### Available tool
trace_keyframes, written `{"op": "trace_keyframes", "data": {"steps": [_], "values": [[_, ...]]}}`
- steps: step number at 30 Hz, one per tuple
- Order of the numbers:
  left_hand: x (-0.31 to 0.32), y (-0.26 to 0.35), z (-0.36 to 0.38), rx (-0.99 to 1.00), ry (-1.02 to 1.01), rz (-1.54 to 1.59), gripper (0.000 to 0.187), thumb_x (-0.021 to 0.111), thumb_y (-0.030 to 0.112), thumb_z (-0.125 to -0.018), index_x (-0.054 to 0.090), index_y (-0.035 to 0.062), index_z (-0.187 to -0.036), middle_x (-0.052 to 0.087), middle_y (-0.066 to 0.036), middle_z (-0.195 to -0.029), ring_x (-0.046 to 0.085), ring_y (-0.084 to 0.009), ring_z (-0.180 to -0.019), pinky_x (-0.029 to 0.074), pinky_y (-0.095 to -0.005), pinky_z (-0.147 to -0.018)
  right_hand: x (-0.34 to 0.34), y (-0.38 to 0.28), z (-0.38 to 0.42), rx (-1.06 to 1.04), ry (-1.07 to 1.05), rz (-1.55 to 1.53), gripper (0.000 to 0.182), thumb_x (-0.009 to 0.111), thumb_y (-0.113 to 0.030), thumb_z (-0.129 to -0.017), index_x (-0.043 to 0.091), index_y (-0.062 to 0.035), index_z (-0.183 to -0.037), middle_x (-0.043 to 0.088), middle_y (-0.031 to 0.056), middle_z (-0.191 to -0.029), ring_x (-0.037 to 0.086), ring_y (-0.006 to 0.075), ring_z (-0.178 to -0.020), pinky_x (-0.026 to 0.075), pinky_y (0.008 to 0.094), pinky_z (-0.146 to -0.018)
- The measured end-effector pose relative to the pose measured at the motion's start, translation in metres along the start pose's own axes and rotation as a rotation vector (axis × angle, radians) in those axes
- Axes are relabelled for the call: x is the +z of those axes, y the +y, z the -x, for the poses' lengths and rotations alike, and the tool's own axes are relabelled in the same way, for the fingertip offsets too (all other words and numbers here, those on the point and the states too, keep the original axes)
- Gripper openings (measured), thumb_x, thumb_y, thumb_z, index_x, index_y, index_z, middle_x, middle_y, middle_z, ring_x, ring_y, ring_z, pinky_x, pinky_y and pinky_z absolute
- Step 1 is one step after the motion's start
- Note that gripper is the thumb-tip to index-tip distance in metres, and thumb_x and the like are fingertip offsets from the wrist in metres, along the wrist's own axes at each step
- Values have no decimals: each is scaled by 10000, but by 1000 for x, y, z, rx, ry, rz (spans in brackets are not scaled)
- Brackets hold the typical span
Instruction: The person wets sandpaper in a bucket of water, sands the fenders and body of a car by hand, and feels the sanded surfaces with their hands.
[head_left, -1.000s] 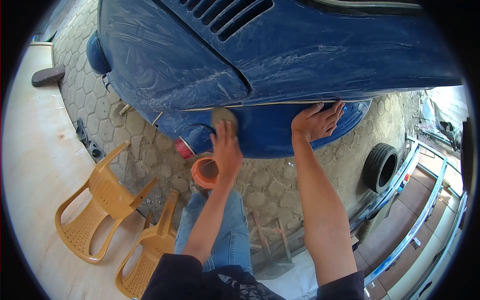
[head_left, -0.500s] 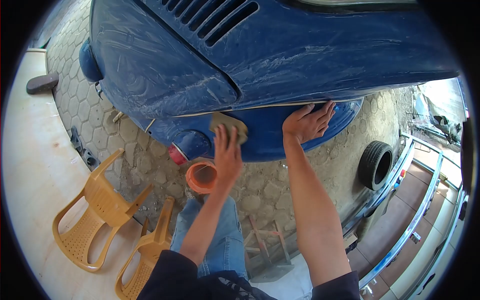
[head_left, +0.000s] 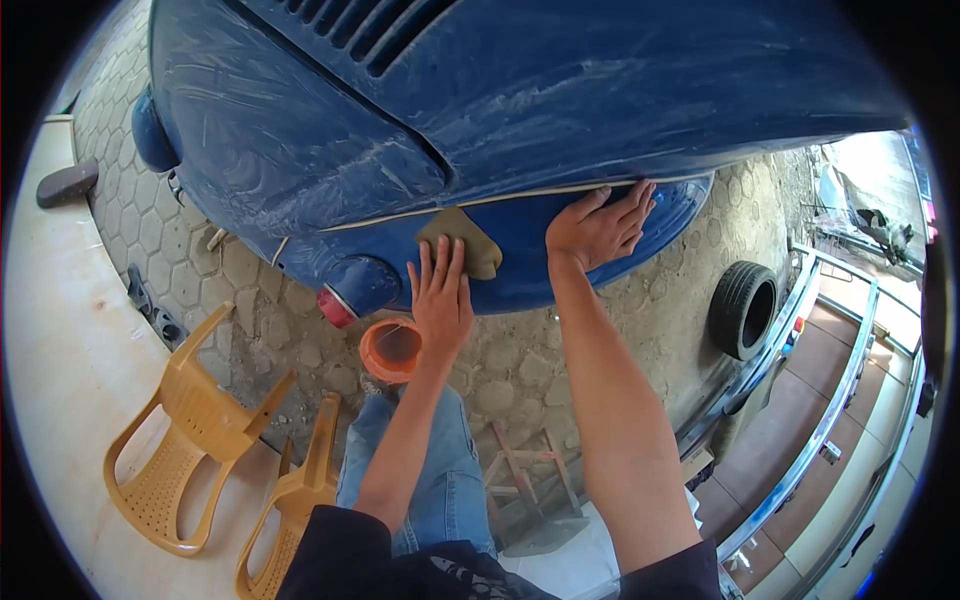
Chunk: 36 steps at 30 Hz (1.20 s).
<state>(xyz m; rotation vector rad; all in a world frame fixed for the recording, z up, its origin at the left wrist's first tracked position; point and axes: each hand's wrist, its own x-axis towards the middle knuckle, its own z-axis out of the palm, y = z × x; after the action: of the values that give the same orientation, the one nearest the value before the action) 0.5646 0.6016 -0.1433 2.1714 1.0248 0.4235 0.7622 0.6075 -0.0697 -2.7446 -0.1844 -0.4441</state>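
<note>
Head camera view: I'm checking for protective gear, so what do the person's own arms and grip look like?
The left grip and right grip are bare hands; no gloves, rings or watch show. The forearms are uncovered too. The left sleeve and right sleeve are dark and short.

Olive sheet (head_left: 468, 238) | irregular outline | lies against blue fender (head_left: 520, 268) | fender curved, glossy

1. The top edge cut off the blue car body (head_left: 560, 90) and its vent slots (head_left: 400, 45).
2. The left hand (head_left: 440, 305) hid part of the olive-tan sheet (head_left: 473, 243).
3. The right hand (head_left: 595, 230) covered some of the fender (head_left: 525, 290) (how much, nobody could tell).
4. The bottom edge cropped the nearer armchair (head_left: 302, 485).
5. The orange bucket's (head_left: 371, 370) contents were unclear.
</note>
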Motion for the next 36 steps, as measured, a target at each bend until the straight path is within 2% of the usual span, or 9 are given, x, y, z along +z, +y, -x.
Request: {"op": "trace_keyframes", "data": {"steps": [4,7,13,16,22,25,27,33,36], "values": [[4,9,32,106,-106,32,498,506,180,-985,508,196,-1482,375,-194,-1578,279,-475,-1468,229,-622,-1180,-3,4,3,-5,0,-4,624,332,-347,-1013,273,-67,-1568,306,98,-1621,238,288,-1522,186,561,-1199],[3,-21,52,133,-256,-172,501,493,196,-1010,480,284,-1503,377,-100,-1599,298,-414,-1481,224,-578,-1205,2,3,0,-14,27,-13,631,356,-342,-1005,279,-64,-1566,314,95,-1617,239,289,-1523,180,567,-1198],[-7,6,-4,169,-91,-68,497,493,212,-1013,478,304,-1502,370,-88,-1606,288,-413,-1485,222,-582,-1204,-4,7,2,7,-2,-12,639,366,-338,-997,273,-66,-1568,312,94,-1617,236,286,-1524,178,567,-1199],[-15,-4,21,162,-200,-121,497,480,191,-1018,477,305,-1502,365,-89,-1608,291,-403,-1486,228,-572,-1204,-1,5,3,1,-2,-3,636,365,-334,-998,269,-70,-1568,313,94,-1615,234,285,-1525,180,566,-1199],[-48,-6,48,33,-290,183,446,474,140,-1018,531,204,-1456,409,-96,-1580,334,-350,-1472,282,-514,-1195,-3,6,3,10,-11,-12,629,364,-335,-1003,271,-70,-1566,297,91,-1624,220,276,-1529,175,562,-1201],[-73,-2,49,-9,-147,318,377,446,133,-1038,572,105,-1393,535,-95,-1475,503,-320,-1354,393,-463,-1131,-4,6,1,18,-10,-46,626,369,-338,-1007,271,-75,-1566,289,82,-1630,204,266,-1535,169,558,-1203],[-90,0,60,-283,-122,511,347,442,126,-1042,594,62,-1347,599,-101,-1377,597,-288,-1230,466,-419,-1052,-5,7,1,24,-17,-64,621,378,-343,-1013,272,-86,-1568,284,76,-1634,193,259,-1538,165,557,-1205],[-165,16,115,-654,52,1283,377,472,108,-1020,517,29,-1386,651,-132,-1220,694,-259,-1049,573,-395,-928,-29,32,0,-79,-137,-430,622,505,-412,-1021,383,-56,-1517,358,100,-1593,241,289,-1518,184,520,-1214],[-219,55,144,-594,-29,1355,427,463,73,-1000,461,30,-1426,649,-142,-1218,695,-272,-1052,586,-419,-926,-93,79,37,-133,-647,-1118,456,566,-266,-1032,533,-10,-1409,554,153,-1425,505,285,-1341,364,338,-1136]]}}
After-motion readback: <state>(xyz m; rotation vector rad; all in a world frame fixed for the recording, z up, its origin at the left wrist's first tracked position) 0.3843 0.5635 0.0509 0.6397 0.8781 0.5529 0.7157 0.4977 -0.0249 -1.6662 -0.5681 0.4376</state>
